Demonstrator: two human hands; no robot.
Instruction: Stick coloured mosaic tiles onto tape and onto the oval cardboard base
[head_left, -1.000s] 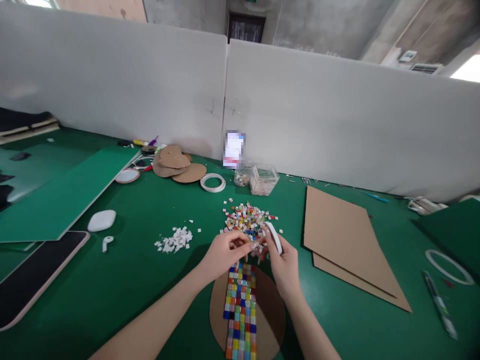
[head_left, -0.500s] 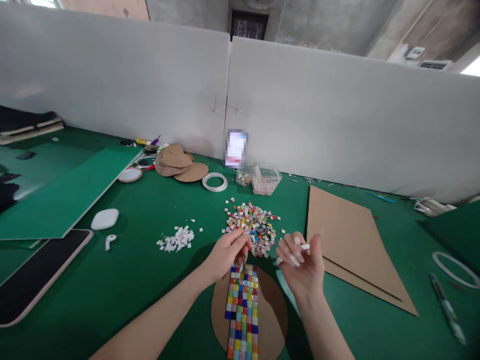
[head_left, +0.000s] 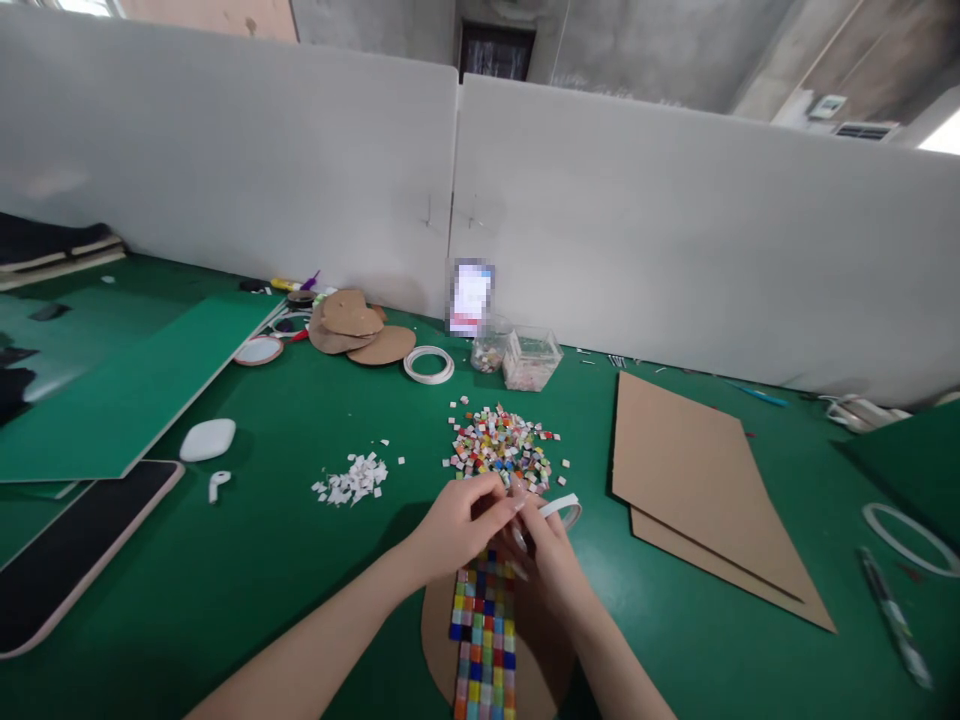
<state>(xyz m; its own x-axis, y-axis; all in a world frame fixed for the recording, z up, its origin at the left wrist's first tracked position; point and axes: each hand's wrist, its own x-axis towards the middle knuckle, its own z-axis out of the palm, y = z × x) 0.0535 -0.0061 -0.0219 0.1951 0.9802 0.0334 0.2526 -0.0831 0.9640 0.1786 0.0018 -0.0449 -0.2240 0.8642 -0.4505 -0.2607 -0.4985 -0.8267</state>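
My left hand (head_left: 466,522) is closed in a pinch, its fingertips meeting those of my right hand; whatever small thing they pinch is hidden. My right hand (head_left: 546,548) holds a roll of white tape (head_left: 571,510), whose loop sticks out past the fingers. Below both hands lies a round cardboard disc (head_left: 439,640). Rows of small coloured mosaic tiles (head_left: 486,640) form a strip down its middle, and my hands cover the far end of it. Just beyond my fingertips spreads a heap of loose mosaic tiles (head_left: 499,440).
White paper bits (head_left: 356,480) lie to the left, near an earphone case (head_left: 208,440) and a dark phone (head_left: 82,550). Farther back are cardboard pieces (head_left: 352,315), a white ring (head_left: 429,366) and a clear box (head_left: 531,360). Cardboard sheets (head_left: 690,460) and a pen (head_left: 894,615) lie right.
My right hand has turned over and moved left with the tape roll, so its fingertips now meet my left hand's. My left hand has shifted slightly right.
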